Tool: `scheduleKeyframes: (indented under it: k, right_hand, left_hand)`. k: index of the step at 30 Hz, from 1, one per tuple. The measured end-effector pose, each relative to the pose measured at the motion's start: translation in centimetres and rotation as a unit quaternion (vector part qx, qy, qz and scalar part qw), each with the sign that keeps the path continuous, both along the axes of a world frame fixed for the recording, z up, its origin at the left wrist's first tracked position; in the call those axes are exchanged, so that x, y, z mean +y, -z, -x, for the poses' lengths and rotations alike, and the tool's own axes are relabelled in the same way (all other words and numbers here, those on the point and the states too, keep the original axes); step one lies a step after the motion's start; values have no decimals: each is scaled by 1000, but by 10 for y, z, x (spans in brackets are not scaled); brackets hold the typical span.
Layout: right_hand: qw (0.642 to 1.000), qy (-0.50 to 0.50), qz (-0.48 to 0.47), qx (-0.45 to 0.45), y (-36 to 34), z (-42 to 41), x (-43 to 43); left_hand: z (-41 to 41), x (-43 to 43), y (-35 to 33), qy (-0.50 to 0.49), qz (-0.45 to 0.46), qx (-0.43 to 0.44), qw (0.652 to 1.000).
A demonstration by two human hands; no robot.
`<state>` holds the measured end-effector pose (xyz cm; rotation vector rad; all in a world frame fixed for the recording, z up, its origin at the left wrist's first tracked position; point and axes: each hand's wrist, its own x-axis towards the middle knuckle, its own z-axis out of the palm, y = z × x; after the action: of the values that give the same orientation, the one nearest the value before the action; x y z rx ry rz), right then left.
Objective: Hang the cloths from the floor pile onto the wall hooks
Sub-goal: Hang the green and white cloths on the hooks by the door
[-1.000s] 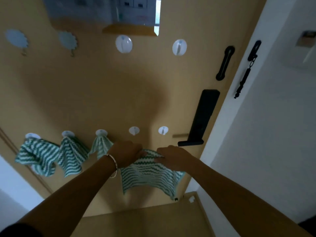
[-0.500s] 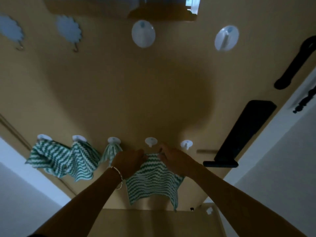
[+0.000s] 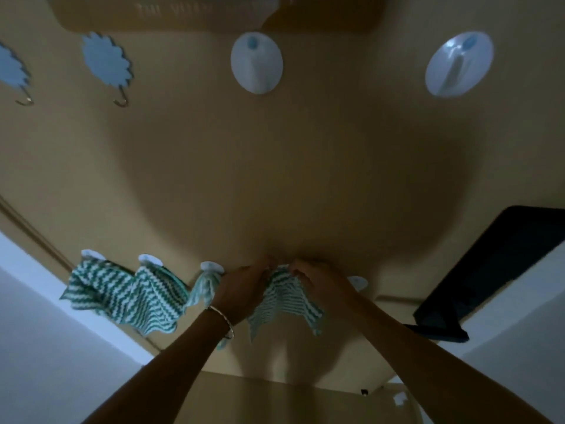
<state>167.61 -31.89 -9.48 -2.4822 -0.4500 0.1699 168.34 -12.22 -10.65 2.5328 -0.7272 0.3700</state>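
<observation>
**Both hands pinch a striped cloth up against the low row of hooks**

The left hand (image 3: 241,289) and the right hand (image 3: 318,283) meet just below the middle of the view, at about six o'clock from the centre, pressed close to the tan door (image 3: 275,179). Each grip is closed. The curled fingers of both hands pinch the top edge of the striped cloth (image 3: 284,298), which is bunched between them. The rest of the cloth hangs free, and its lower corners point toward six o'clock. A thin bracelet (image 3: 224,318) circles the left wrist.

At nine o'clock from the hands, three more green-and-white cloths hang from small white hooks. The far cloth (image 3: 88,286) hangs under the far hook (image 3: 91,254). The middle cloth (image 3: 153,301) hangs under the middle hook (image 3: 149,259) and overlaps the far one. The near cloth (image 3: 203,287) is gathered narrow under the near hook (image 3: 211,266) and sits just beside the left hand. At three o'clock from the right hand, a bare hook (image 3: 357,281) shows past the knuckles. The hands cover the stretch of door between the near hook and the bare hook.

Toward twelve o'clock sit two large round hooks (image 3: 256,65), well apart. At ten o'clock are two umbrella-shaped hooks (image 3: 107,62). A black lock handle (image 3: 489,270) lies at four o'clock.
</observation>
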Motion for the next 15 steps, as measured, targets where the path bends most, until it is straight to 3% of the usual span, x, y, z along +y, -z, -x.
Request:
scheduleKeyframes:
  k: [5, 12, 15]
  right_hand:
    - [998, -13, 67, -14, 5, -2, 2]
    - [994, 23, 82, 61, 10, 5, 7]
    - [993, 28, 87, 78, 19, 5, 5]
  left_hand:
    - [-18, 8, 22, 10, -33, -42, 999]
    - [-25, 4, 39, 22, -44, -18, 999]
    - [-23, 0, 46, 25, -49, 37, 998]
